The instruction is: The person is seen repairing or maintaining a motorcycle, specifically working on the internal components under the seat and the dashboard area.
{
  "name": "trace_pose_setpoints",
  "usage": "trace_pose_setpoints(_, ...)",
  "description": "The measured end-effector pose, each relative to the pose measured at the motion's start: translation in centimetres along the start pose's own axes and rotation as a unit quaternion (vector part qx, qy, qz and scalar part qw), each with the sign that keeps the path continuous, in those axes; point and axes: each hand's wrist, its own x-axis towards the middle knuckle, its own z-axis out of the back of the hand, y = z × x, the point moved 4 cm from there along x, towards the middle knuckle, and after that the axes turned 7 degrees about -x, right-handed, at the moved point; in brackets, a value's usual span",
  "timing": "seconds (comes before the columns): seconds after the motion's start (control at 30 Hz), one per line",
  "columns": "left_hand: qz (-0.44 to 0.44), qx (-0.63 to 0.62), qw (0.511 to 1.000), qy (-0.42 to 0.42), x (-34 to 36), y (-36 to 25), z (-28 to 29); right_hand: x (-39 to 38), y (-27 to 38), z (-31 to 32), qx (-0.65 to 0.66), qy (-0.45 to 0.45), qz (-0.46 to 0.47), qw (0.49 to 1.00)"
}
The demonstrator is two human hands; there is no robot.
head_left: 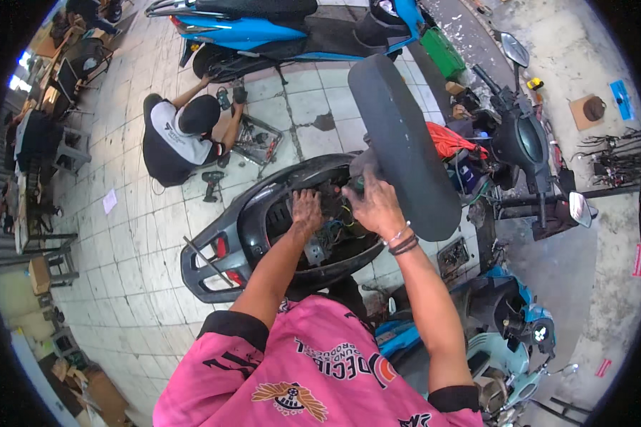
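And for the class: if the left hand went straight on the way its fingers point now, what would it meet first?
Probably the far rim of the dark scooter body, just ahead of the left hand; depth is unclear, so it might pass above.

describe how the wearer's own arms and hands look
Short pink sleeves end in broad black cuffs; the left one carries dark printed marks. The forearms are uncovered. The left hand and right hand wear no gloves. The right wrist has a pale bracelet and dark bands.
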Motion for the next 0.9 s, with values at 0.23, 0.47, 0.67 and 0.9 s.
trace_pose_setpoints(0.23, 0.016, -0.026, 1.0, 0.007, -0.7, 0.0, -0.3, -1.5, 1.0, 0.3, 0.021, -0.037, -0.045, 0.998)
trace_pose_setpoints(0.47, 0.016, -0.059, 0.998, -0.031, -0.6, 1.2, -1.7, 3.2, -0.4, -1.0, 0.322, 0.132, -0.05, 0.936)
trace_pose_setpoints(0.67, 0.026, -0.054, 0.997, -0.056, -0.5, 1.0, -3.2, 5.0, -0.9, -6.6, 0.715, 0.141, 0.036, 0.684)
trace_pose_setpoints(0.9, 0.014, -0.083, 0.996, -0.031, -0.5, 0.6, -2.5, 2.0, -4.0, -7.8, 0.58, -0.222, -0.115, 0.775)
